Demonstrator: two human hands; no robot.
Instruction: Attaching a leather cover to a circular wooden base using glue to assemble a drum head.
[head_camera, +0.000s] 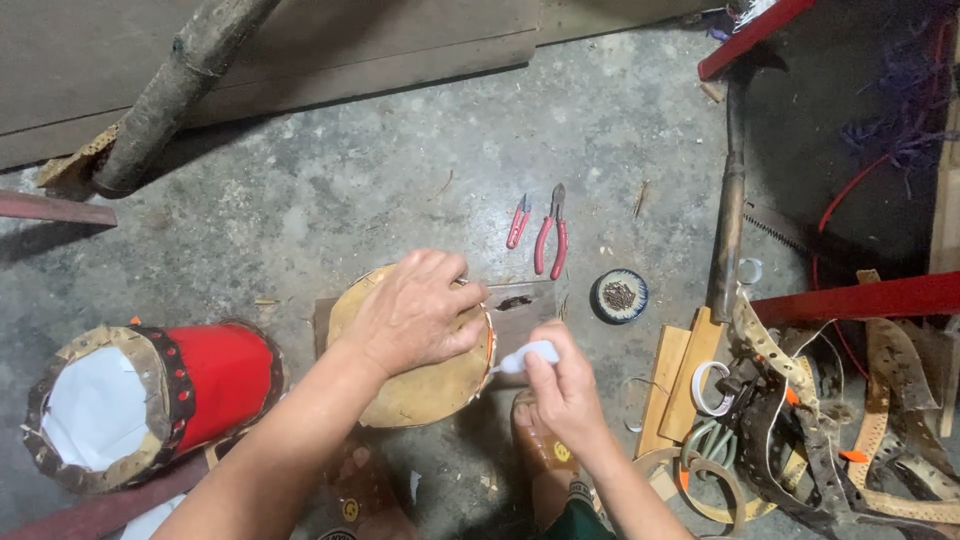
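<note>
Rough grey concrete floor (330, 190) fills the view, with a board wall along the top. At the centre a small drum (420, 385) is stood on end, its tan skin facing up, and the left hand (415, 315) is laid flat over the top, fingers curved down over the far rim, so that much of the skin is hidden. The right hand (565, 385) is closed around a small white bottle (527, 357), pinched between thumb and fingers, and its nozzle is held against the drum's right edge, where an orange band shows. A brown board (520, 305) is seen just behind the drum, partly covered by it.

Beyond the hands, red-handled pliers (552, 235) and a smaller red tool (518, 222) are laid side by side on the floor. A round tin (620, 296) of small dark pieces is set to the right of the board. A second drum (150, 400), red-bodied with a white lining, is laid on its side at the left, well apart from the first. A rough log (170, 90) is leaned against the wall at upper left. A long dark bar (730, 200) is stood at the right, and below it perforated hide strips (840, 420), rings and wood offcuts are heaped. Red beams (860, 298) are crossed over that pile. Sandalled feet are seen at the bottom edge.
</note>
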